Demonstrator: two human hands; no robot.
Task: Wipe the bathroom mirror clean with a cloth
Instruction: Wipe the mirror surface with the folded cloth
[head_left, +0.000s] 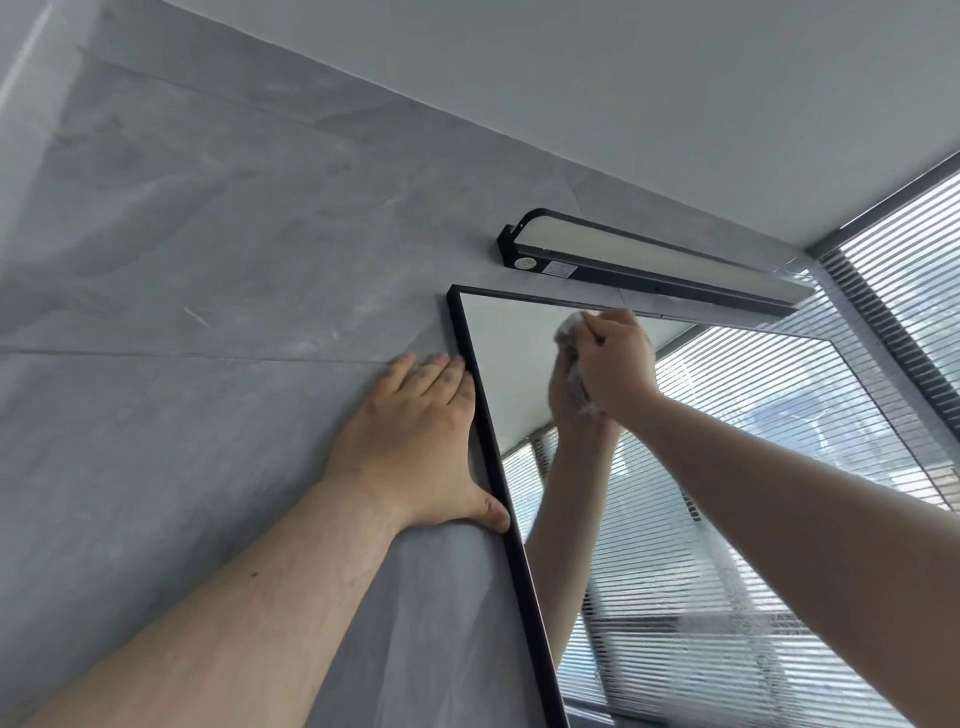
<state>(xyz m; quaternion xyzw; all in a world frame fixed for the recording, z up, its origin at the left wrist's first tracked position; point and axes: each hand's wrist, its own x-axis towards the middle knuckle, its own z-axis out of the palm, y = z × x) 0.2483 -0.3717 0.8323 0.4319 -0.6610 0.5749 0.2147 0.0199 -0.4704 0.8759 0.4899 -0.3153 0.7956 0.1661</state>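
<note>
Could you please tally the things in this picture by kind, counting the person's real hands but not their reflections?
Hands: 2, the left hand and the right hand
Cloth: 1
Mirror: 1
Wall light: 1
Window blind: 1
Total: 6

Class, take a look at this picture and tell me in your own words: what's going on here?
A person is wiping a wall mirror. The right hand grips a crumpled cloth against it near the top edge, just below the wall light. The left hand lies flat on the grey wall, thumb at the mirror's black frame. Whitish smears show lower down.
</note>
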